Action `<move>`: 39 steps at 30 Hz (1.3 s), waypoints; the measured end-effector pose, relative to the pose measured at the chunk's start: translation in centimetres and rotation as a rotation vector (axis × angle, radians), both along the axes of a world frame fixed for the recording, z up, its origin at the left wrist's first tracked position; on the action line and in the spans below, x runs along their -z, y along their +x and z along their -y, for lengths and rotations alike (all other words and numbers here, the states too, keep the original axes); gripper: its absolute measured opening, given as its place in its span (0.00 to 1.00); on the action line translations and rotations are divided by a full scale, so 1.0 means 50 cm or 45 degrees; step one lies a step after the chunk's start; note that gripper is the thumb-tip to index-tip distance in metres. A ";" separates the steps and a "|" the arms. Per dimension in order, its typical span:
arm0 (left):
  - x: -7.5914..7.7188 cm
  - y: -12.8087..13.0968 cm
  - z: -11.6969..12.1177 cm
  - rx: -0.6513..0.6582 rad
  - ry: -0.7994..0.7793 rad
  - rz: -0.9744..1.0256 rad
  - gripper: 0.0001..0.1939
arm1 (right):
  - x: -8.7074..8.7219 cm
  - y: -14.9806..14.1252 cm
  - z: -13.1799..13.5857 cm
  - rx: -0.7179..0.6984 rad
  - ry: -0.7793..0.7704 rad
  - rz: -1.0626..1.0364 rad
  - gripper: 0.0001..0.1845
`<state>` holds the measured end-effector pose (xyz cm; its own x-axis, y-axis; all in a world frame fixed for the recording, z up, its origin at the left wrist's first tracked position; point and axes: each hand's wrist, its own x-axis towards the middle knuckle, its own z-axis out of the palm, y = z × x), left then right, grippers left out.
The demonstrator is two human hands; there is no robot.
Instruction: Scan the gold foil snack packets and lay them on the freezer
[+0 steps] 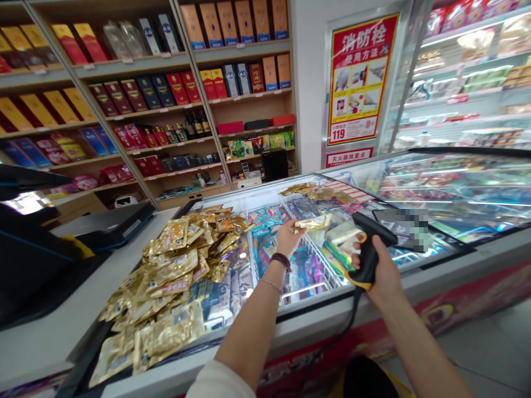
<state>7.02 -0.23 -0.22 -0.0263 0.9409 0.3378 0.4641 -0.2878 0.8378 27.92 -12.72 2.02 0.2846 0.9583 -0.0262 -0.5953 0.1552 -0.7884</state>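
My left hand (289, 237) pinches the near end of a gold foil packet (314, 223) above the freezer's glass top. In my right hand (384, 271) is a black and yellow barcode scanner (367, 249), gripped by its handle, its head level with the packet and a little to the right. The scanner's cord (350, 318) hangs down over the freezer's front edge. A large heap of gold foil packets (178, 265) lies on the glass to the left of my hands. Farther back on the glass is a smaller group of gold packets (323, 192).
Under the glass of the chest freezer (298, 320) are wire baskets with colourful packages. A dark flat object (398, 226), partly blurred, lies right of the scanner. A counter (41, 331) with dark equipment stands left. Shelves (244, 99) of boxes and a lit display case (468, 88) are behind.
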 end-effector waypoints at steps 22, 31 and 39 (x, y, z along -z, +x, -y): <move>-0.080 -0.176 0.134 0.075 0.048 0.985 0.25 | -0.079 -0.148 0.081 -0.146 0.128 0.556 0.38; -0.086 -0.182 0.141 0.067 0.080 1.103 0.24 | -0.106 -0.223 0.141 -0.136 0.197 1.043 0.31; -0.069 -0.182 0.135 0.075 0.077 1.120 0.25 | -0.104 -0.228 0.151 -0.092 0.176 1.095 0.29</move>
<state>-2.11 -6.96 3.23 -0.2524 0.9299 0.2674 -0.3584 -0.3465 0.8669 16.51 -20.26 7.24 0.0905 0.9536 0.2873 0.1851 0.2673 -0.9457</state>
